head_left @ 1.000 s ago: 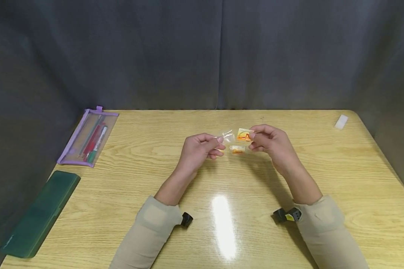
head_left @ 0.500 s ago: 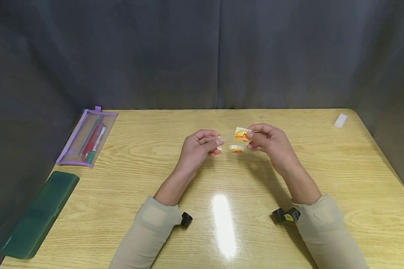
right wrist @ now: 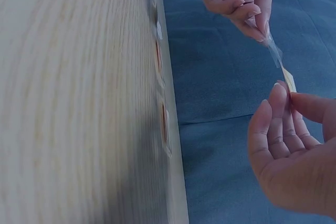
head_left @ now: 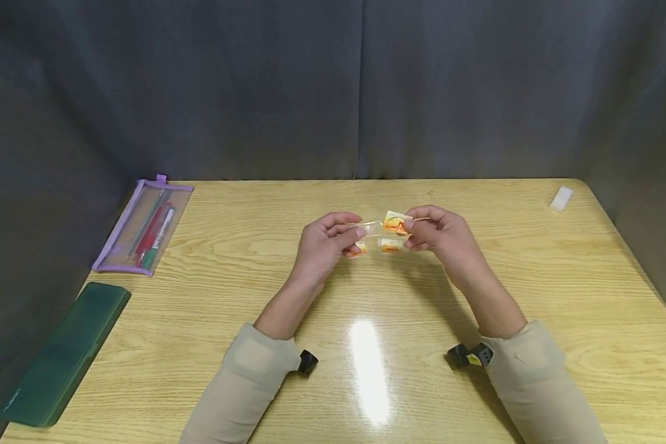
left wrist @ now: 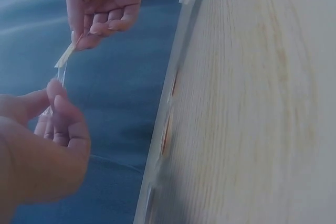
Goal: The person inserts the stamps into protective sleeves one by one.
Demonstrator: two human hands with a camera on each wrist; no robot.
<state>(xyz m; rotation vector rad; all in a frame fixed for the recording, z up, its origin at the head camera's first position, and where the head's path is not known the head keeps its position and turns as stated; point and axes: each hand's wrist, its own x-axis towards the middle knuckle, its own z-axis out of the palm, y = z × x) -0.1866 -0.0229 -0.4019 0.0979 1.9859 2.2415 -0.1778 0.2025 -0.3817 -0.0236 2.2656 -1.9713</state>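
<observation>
Between thumb and fingers of my left hand is pinched a small clear plastic bag, its end pointing right. My right hand pinches a small yellow-and-orange printed card by its right side. In the right wrist view the card's edge meets the end of the clear bag. Below them on the table lie two small yellow-and-orange packets in clear wrap: one packet under the card, another packet partly hidden by my left fingers.
A purple-edged mesh pouch with pens inside lies at the left. In front of it is a dark green pencil case. A white eraser-like block sits at the back right of the wooden table. Dark curtains surround the table.
My right hand has brought the card a little to the left, up to the bag's end. The bag has been tilted in my left hand, which otherwise stays in place.
</observation>
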